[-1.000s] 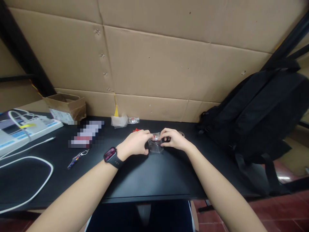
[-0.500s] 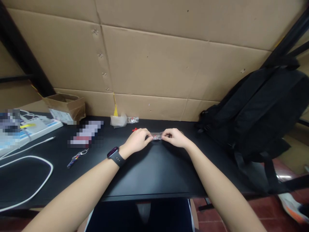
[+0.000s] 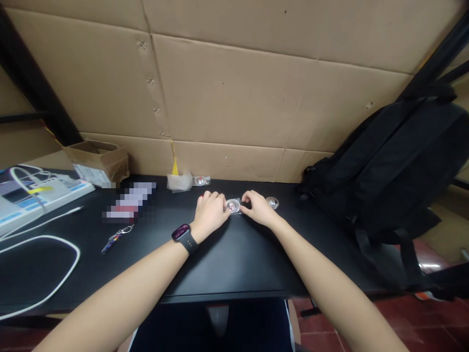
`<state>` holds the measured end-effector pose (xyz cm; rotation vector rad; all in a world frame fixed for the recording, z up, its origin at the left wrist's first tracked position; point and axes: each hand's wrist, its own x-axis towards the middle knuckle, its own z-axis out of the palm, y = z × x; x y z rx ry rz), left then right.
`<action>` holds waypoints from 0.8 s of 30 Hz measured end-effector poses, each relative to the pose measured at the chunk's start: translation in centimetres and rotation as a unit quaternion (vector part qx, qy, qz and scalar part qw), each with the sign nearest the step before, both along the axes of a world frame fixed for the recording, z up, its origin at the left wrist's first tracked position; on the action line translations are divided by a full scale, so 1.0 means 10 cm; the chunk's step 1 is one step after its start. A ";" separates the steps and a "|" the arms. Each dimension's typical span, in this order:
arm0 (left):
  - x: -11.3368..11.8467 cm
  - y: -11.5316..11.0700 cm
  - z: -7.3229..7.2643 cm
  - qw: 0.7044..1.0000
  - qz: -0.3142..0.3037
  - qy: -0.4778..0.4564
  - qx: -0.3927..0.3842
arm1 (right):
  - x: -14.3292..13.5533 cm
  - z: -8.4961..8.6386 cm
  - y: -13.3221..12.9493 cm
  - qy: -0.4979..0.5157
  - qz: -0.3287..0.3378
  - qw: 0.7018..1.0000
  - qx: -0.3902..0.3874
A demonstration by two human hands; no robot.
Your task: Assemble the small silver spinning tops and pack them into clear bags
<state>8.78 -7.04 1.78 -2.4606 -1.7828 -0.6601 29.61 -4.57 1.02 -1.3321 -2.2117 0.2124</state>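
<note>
Between my hands, over the black desk, is a small round silvery piece (image 3: 232, 206) with a reddish middle and clear wrapping. My left hand (image 3: 212, 211), below a dark watch, pinches its left side. The fingers of my right hand (image 3: 255, 208) are curled at the wrapping's right edge, thumb and forefinger close together; whether they grip it is hard to tell. Another round metallic piece (image 3: 272, 202) lies just behind my right wrist. A similar wrapped piece (image 3: 201, 181) rests near the cardboard wall, beside a translucent bag (image 3: 179, 181). A bit of red shows behind my left fingers.
A black backpack (image 3: 399, 161) fills the desk's right end. Leftward are an open cardboard box (image 3: 100, 159), a blurred-out flat item (image 3: 132, 203), a keychain (image 3: 115, 240), a white cable (image 3: 77, 254) and a power strip (image 3: 51, 185). Cardboard (image 3: 234, 98) walls the back.
The wrapped piece has turned its round face more into view and shifted slightly left. My left hand has rotated over it. The metallic piece by my right wrist has come into view.
</note>
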 end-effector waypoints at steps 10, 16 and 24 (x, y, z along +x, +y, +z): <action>-0.06 0.02 -0.02 0.997 -0.075 0.011 0.009 | 0.00 0.08 -0.06 -0.089 0.124 0.988 0.029; -0.01 -0.03 -0.01 0.991 -0.116 0.007 -0.059 | 0.04 0.03 -0.04 -0.055 0.100 0.993 0.002; 0.00 -0.02 0.00 0.995 -0.091 -0.013 -0.048 | 0.09 0.14 -0.03 0.026 0.114 0.992 -0.040</action>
